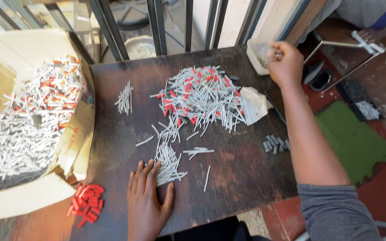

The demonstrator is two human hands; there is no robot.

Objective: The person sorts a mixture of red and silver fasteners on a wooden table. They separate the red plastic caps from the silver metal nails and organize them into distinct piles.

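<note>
My left hand [147,198] lies flat on the dark wooden table [242,178], fingers spread, its fingertips touching a small heap of thin white sticks [168,163]. Beyond it spreads a large pile of white sticks with red caps [199,96]. My right hand [284,62] is stretched to the table's far right corner, fingers pinched together over a white plastic container [258,56]; whether it holds something small I cannot tell. A tidy bundle of white sticks [125,99] lies apart to the left.
A big open cardboard box [74,147] full of white and red sticks stands on the left. Loose red caps [86,204] lie near the front edge, grey caps [275,143] on the right. A crumpled white bag [254,105], metal bars behind, green mat [354,138] on the floor.
</note>
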